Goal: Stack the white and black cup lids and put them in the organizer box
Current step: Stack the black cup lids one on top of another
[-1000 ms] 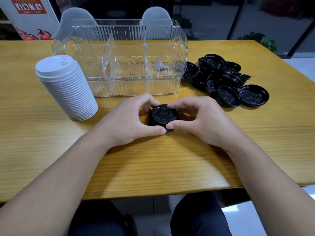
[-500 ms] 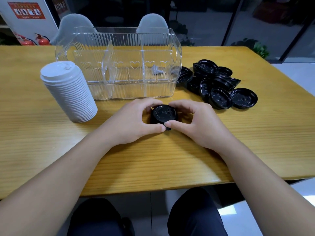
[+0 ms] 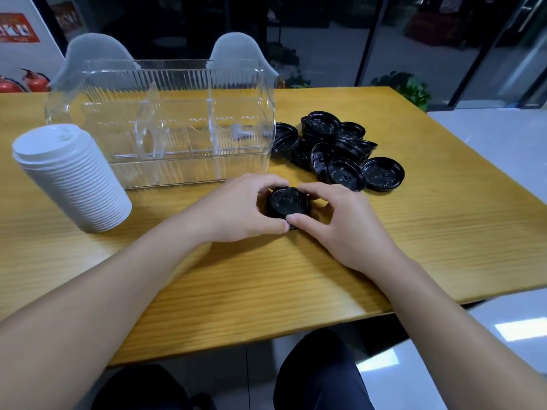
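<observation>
Since a second ago little has moved: my left hand (image 3: 236, 210) and right hand (image 3: 340, 223) stay curled around the small black lid stack (image 3: 288, 202) on the table (image 3: 414, 247) before the organizer box (image 3: 165, 128). The white lid stack (image 3: 71, 176) looks finished beside the box. The loose black lids (image 3: 340, 152) remain unstacked, and the box looks bare.

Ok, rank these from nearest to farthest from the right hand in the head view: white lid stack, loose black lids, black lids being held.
1. Held black lids, gripped by the right hand with the left.
2. Loose black lids, just beyond it to the right.
3. White lid stack, far left across the table.
</observation>
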A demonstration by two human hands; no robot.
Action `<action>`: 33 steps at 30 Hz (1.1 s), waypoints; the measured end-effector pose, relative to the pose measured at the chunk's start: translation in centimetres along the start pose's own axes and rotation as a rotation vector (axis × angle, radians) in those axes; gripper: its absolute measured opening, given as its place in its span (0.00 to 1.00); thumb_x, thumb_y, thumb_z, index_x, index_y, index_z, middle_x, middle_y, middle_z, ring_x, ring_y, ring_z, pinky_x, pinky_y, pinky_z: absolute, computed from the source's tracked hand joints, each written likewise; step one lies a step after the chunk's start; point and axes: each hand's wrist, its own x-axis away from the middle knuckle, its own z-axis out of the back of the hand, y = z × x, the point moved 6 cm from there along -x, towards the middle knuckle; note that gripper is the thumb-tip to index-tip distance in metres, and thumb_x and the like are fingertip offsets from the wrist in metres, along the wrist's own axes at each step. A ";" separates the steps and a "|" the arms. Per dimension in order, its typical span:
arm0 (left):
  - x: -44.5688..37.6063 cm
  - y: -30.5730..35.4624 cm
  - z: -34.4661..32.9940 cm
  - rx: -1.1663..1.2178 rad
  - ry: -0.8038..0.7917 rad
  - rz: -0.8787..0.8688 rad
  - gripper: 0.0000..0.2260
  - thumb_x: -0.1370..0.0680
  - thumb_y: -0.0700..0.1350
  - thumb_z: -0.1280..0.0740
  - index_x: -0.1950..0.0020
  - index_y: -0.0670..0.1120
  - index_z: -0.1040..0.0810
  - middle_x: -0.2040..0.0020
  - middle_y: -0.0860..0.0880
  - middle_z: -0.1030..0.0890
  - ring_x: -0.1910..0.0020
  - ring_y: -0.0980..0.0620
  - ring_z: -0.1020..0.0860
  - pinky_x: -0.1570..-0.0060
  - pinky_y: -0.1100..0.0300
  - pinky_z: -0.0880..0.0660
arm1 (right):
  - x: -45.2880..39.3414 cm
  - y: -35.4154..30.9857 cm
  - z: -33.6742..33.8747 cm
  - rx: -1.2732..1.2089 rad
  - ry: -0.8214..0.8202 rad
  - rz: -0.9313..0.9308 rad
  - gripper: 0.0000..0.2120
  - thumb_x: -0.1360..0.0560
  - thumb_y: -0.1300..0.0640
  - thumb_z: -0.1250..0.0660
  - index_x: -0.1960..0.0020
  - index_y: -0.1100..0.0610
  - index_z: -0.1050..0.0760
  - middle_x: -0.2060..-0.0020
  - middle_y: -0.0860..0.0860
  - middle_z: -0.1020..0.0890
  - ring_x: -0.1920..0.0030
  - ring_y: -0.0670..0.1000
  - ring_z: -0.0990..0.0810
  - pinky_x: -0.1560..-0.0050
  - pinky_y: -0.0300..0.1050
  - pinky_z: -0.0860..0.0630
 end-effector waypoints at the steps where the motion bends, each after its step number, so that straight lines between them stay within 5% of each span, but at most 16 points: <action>1: -0.4 0.0 0.0 0.006 -0.003 -0.011 0.28 0.24 0.57 0.16 0.25 0.62 0.19 0.42 0.71 0.22 0.52 0.78 0.24 0.51 0.73 0.29 | 0.1 0.2 0.0 -0.009 0.006 -0.011 0.28 0.22 0.39 0.21 0.24 0.44 0.20 0.35 0.41 0.16 0.33 0.44 0.21 0.31 0.42 0.26; 4: -0.7 -0.7 -0.4 0.069 -0.002 -0.033 0.28 0.25 0.57 0.14 0.27 0.60 0.18 0.42 0.69 0.17 0.48 0.75 0.21 0.51 0.73 0.28 | 0.2 0.5 0.1 -0.026 0.030 -0.017 0.26 0.20 0.40 0.23 0.24 0.44 0.20 0.41 0.37 0.19 0.43 0.38 0.23 0.35 0.42 0.25; 7: -0.3 -2.1 -0.8 0.124 0.047 -0.044 0.30 0.26 0.58 0.14 0.26 0.62 0.18 0.39 0.68 0.15 0.39 0.62 0.18 0.46 0.63 0.23 | 0.4 0.5 0.7 -0.023 0.127 0.016 0.22 0.17 0.42 0.26 0.26 0.48 0.18 0.42 0.37 0.18 0.49 0.34 0.23 0.42 0.38 0.25; 11: -0.2 -2.6 -1.2 0.122 0.081 -0.052 0.30 0.27 0.60 0.14 0.27 0.64 0.19 0.36 0.68 0.16 0.36 0.61 0.20 0.44 0.67 0.26 | -1.0 1.3 3.1 0.200 0.387 0.050 0.17 0.17 0.47 0.25 0.32 0.54 0.16 0.43 0.49 0.17 0.44 0.52 0.21 0.41 0.49 0.23; 14: -0.3 -2.7 -1.2 0.111 0.097 -0.060 0.31 0.27 0.62 0.15 0.25 0.65 0.20 0.34 0.66 0.17 0.33 0.59 0.21 0.44 0.69 0.28 | -3.0 2.8 3.9 0.415 0.382 -0.044 0.22 0.19 0.41 0.24 0.33 0.55 0.15 0.43 0.53 0.19 0.43 0.58 0.22 0.39 0.53 0.27; 18: -0.2 -2.8 -1.0 0.108 0.106 -0.071 0.32 0.27 0.62 0.15 0.24 0.64 0.20 0.34 0.66 0.17 0.33 0.61 0.22 0.45 0.73 0.29 | -3.4 3.0 2.6 0.606 0.379 0.012 0.11 0.19 0.47 0.23 0.47 0.55 0.11 0.51 0.52 0.17 0.49 0.59 0.22 0.45 0.55 0.31; 29: 0.7 -2.0 -0.4 0.040 0.097 -0.071 0.33 0.26 0.57 0.14 0.23 0.62 0.21 0.36 0.70 0.22 0.40 0.77 0.27 0.44 0.79 0.31 | -2.4 2.9 2.1 0.359 0.342 0.012 0.05 0.23 0.53 0.17 0.52 0.53 0.12 0.55 0.46 0.16 0.52 0.52 0.24 0.43 0.50 0.34; 33: 0.7 -2.2 -0.2 0.045 0.067 -0.056 0.34 0.27 0.61 0.15 0.23 0.63 0.21 0.32 0.66 0.19 0.36 0.72 0.24 0.39 0.73 0.27 | -2.0 3.3 2.6 0.201 0.306 -0.033 0.09 0.25 0.49 0.15 0.54 0.51 0.14 0.56 0.45 0.15 0.52 0.51 0.21 0.40 0.55 0.25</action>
